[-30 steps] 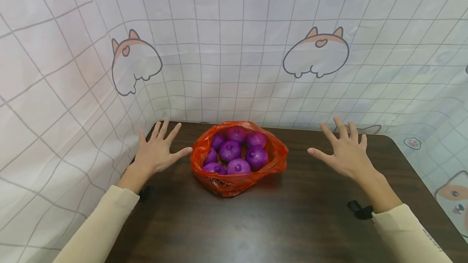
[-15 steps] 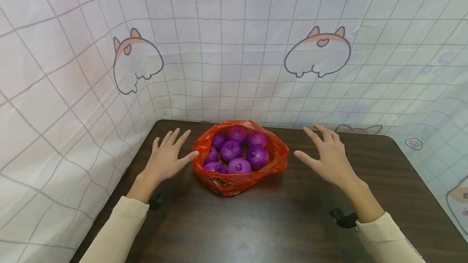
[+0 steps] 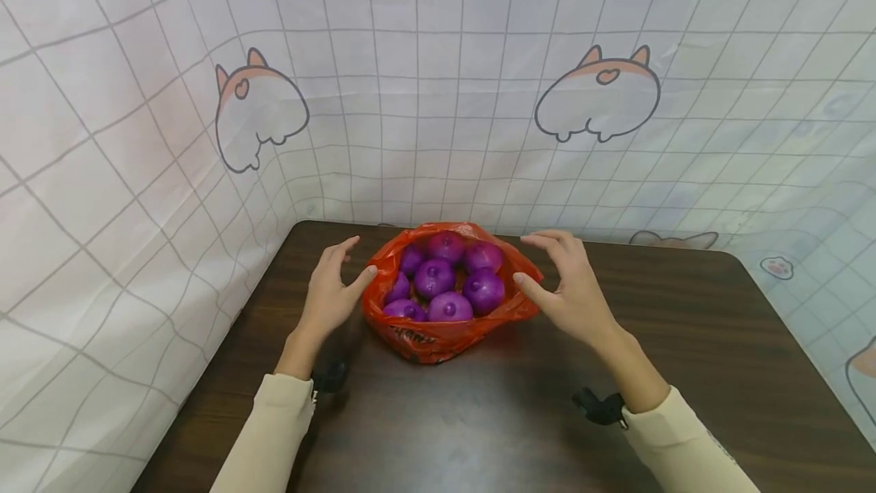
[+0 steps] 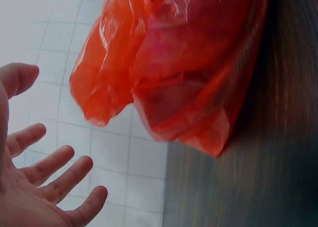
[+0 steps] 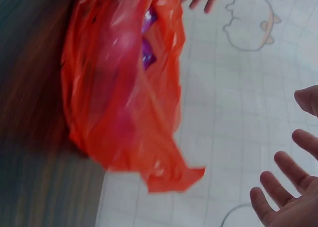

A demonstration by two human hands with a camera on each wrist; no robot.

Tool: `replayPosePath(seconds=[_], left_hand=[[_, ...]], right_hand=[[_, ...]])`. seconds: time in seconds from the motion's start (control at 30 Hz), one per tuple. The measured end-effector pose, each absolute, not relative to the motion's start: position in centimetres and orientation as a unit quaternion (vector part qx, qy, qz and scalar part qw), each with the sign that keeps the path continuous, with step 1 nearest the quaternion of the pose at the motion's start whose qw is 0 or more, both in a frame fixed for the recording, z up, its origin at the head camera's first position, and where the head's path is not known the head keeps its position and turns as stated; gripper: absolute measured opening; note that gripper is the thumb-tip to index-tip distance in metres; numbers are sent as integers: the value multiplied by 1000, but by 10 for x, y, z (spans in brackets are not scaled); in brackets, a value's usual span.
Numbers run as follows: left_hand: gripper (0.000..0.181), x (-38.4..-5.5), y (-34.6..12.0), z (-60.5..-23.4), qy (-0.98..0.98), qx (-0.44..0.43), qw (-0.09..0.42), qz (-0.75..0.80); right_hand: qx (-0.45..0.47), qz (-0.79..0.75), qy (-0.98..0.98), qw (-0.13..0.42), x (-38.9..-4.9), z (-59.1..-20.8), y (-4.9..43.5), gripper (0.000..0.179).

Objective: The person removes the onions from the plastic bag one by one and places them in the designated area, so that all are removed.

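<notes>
Eight round purple pieces [image 3: 435, 278] show in a red plastic bag [image 3: 424, 342], which sits between the fingers of the left hand [image 3: 327, 295] and those of the right hand [image 3: 575, 291]. Both hands have their fingers parted and gently bent, thumbs held out toward the bag; the wrist views show a gap between fingers and plastic on each side.

Beneath the fingers spreads a dark brown wood-grain table [image 3: 445, 424], with a pale sheen on the near side of the bag. Beyond the fingertips hangs a white cloth [image 3: 438, 120] with a grey grid, and it also runs along the outer side of each hand. Corgi drawings [image 3: 595, 101] sit on it past the fingers.

The bag's long axis runs across, from the left fingers to the right ones. Its mouth faces up, and its pointed corner aims at the right thumb. Black lettering [image 3: 413, 335] marks its near wall, lower than the left fingertips, too creased to read with certainty. Each cream sleeve [image 3: 267, 424] ends behind its hand's fingers, beside a black wrist device [image 3: 598, 405].
</notes>
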State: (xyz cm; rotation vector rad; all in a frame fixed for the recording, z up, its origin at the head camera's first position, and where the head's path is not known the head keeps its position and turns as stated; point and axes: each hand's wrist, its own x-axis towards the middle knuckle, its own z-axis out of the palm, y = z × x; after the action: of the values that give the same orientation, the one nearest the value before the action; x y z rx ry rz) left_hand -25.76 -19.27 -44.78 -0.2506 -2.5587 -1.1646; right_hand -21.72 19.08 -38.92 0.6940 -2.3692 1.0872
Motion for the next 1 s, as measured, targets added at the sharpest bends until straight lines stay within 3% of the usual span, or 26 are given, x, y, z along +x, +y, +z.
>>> replayPosePath(seconds=[0.27, 0.7, 1.0], left_hand=[[61, -268, -180, -455, -866, -59, 179, -464], [55, -275, -168, -464, -850, -35, 117, -513], [56, -278, -170, -472, -839, -45, 92, -534]], right_hand=[[262, 436, -839, 194, -226, -385, 165, 47], [246, 480, -836, 104, -243, -415, 140, 52], [234, 426, -869, 95, -252, -429, 138, 56]])
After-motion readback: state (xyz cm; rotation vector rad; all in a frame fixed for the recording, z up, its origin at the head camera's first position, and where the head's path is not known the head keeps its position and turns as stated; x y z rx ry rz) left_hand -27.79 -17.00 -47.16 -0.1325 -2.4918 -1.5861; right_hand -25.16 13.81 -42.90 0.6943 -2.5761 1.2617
